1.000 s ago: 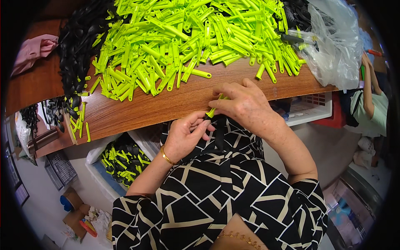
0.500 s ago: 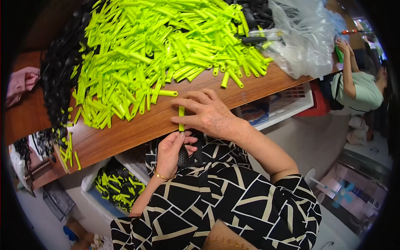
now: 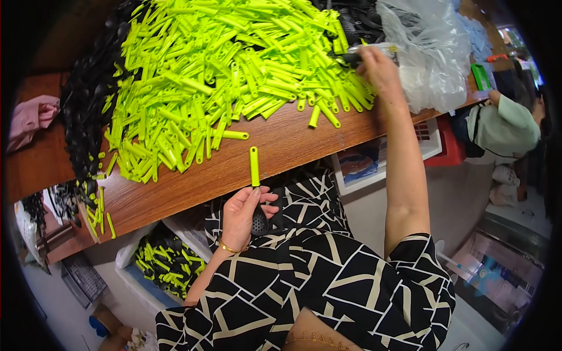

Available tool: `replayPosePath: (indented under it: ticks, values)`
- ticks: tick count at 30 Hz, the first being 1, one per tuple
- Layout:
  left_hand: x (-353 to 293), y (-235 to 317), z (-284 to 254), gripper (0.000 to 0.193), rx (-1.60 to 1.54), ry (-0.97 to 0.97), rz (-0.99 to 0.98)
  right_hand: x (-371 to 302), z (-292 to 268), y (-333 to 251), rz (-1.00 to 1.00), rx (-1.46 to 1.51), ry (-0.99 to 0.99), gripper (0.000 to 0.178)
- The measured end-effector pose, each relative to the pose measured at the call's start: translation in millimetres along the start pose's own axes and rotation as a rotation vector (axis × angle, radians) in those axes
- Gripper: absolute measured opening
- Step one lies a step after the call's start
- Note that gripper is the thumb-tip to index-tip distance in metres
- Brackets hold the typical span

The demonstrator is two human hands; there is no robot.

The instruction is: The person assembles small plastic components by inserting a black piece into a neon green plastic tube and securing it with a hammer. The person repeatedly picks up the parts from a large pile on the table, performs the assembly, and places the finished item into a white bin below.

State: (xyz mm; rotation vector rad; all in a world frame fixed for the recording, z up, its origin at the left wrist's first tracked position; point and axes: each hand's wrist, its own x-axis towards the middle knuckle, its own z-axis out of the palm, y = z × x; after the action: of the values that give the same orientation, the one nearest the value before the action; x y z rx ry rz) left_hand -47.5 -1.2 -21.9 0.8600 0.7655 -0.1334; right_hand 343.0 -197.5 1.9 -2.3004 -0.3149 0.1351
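Observation:
My left hand (image 3: 237, 213) is closed on a slotted spoon (image 3: 254, 168), held upright at the table's front edge. Its bright green handle points away from me, and its black perforated head hangs below my fingers. At the far right of the table, my right hand (image 3: 381, 71) is closed around a tool with a black handle (image 3: 351, 58); the hand hides most of it, so its kind is unclear. A large heap of green handles (image 3: 193, 88) covers the table's middle, just left of my right hand.
Black pieces (image 3: 88, 111) are piled along the heap's left side. A clear plastic bag (image 3: 430, 52) lies at the back right. Below the table stand a white crate (image 3: 351, 188) and a box of green-and-black pieces (image 3: 126, 257). Another person (image 3: 506, 128) sits at the far right.
My right hand has left the green handle of the slotted spoon and moved far right to the black-handled tool. The left hand still holds the spoon in nearly the same place.

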Motion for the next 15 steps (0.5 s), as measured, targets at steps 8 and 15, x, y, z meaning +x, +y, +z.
replayPosePath:
  ticks: [8,15]
  values:
    - [0.9,2.7,-0.8,0.031,0.019,-0.041,-0.054,-120.8,-11.2,-12.9,-0.106,0.765,0.053,0.012]
    - [1.3,1.4,-2.2,0.031,-0.029,-0.084,-0.034,-221.2,3.6,-32.9,-0.394,0.303,-0.43,0.045]
